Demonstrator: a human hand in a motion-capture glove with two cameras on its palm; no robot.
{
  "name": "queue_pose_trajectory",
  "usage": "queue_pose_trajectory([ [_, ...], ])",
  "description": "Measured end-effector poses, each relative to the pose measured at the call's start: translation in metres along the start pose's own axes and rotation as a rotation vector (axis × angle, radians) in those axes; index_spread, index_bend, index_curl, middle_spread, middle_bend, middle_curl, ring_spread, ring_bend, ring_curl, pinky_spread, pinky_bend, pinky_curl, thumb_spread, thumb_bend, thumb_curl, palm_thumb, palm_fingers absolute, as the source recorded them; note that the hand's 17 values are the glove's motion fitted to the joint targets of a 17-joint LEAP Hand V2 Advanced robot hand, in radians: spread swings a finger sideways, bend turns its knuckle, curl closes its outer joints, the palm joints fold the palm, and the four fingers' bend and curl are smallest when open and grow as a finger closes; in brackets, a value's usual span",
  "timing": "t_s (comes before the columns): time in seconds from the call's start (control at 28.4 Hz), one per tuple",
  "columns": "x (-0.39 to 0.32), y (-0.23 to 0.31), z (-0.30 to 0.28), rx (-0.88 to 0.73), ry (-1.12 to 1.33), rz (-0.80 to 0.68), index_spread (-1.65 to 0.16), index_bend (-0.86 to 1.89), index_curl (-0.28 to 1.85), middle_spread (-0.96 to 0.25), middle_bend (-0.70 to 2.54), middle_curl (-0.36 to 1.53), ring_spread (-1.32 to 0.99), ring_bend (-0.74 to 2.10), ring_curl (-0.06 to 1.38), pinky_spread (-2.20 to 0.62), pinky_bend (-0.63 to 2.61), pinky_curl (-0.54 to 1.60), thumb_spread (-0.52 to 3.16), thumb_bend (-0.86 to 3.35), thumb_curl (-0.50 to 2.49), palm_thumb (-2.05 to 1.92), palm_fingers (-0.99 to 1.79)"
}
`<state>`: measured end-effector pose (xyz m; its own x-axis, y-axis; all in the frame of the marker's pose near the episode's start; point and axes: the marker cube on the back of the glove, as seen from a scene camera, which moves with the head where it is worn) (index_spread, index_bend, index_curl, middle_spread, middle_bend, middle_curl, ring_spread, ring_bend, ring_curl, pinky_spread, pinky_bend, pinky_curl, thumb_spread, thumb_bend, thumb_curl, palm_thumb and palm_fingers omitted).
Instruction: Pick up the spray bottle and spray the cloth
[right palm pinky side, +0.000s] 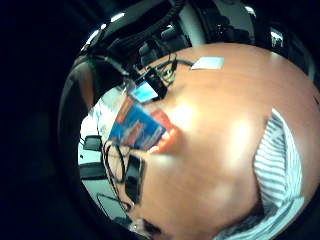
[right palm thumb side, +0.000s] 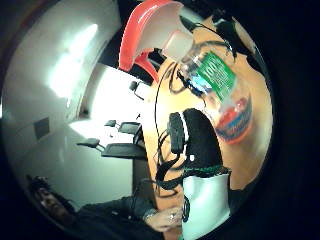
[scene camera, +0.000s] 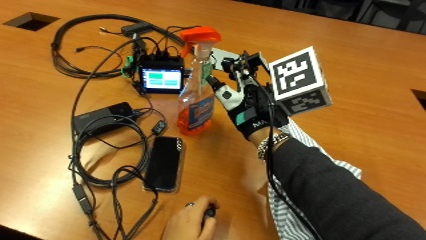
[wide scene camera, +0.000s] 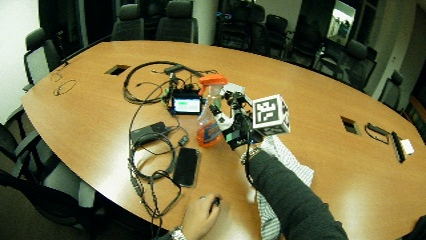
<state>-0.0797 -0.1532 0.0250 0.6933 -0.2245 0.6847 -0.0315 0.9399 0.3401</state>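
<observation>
A spray bottle (scene camera: 197, 95) with orange liquid, a blue label and an orange trigger head stands upright on the wooden table (scene camera: 373, 65). My gloved right hand (scene camera: 249, 107) is just to its right at neck height, with the fingers reaching toward the neck. I cannot tell whether they touch it. The bottle's base stays on the table. In the palm views the bottle (right palm pinky side: 140, 127) (right palm thumb side: 220, 85) lies close to the palm, beside the black thumb (right palm thumb side: 200, 140). A striped white and grey cloth (scene camera: 303, 147) (right palm pinky side: 280, 165) lies on the table under my right forearm.
Left of the bottle are a small screen device (scene camera: 161, 79), a black power box (scene camera: 103, 116), a dark phone (scene camera: 163, 162) and several tangled cables (scene camera: 100, 165). The bare left hand (scene camera: 193, 220) rests near the table's front edge. A cutout (scene camera: 30, 21) sits at the far left.
</observation>
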Motion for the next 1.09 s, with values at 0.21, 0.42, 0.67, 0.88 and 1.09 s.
queue_pose_trajectory([
  [0.21,-0.03,0.022,-0.024,-0.13,0.027,-0.143,-0.33,0.13,0.41,-0.1,0.27,0.41,-0.1,0.38,0.35,0.08,0.49,0.38,1.17,-0.01,0.51,0.69,0.69],
  [0.42,-0.046,0.066,-0.04,-0.273,0.101,-0.156,-0.34,0.16,0.39,-0.09,0.24,0.4,-0.09,0.34,0.34,0.11,0.47,0.37,1.2,0.0,0.5,0.72,0.73],
  [0.67,-0.054,0.097,-0.035,-0.452,0.393,-0.218,-0.36,0.19,0.39,-0.08,0.18,0.38,-0.05,0.26,0.34,0.18,0.42,0.36,1.22,-0.02,0.48,0.71,0.67],
  [0.88,-0.045,0.123,-0.038,-0.455,0.727,-0.269,-0.38,0.18,0.39,-0.07,0.15,0.36,-0.03,0.23,0.33,0.21,0.39,0.35,1.2,-0.05,0.43,0.59,0.62],
  [1.09,-0.028,0.154,-0.051,-0.49,0.776,-0.217,-0.4,0.16,0.37,-0.07,0.14,0.34,-0.03,0.23,0.33,0.24,0.38,0.34,1.17,-0.04,0.38,0.52,0.56],
])
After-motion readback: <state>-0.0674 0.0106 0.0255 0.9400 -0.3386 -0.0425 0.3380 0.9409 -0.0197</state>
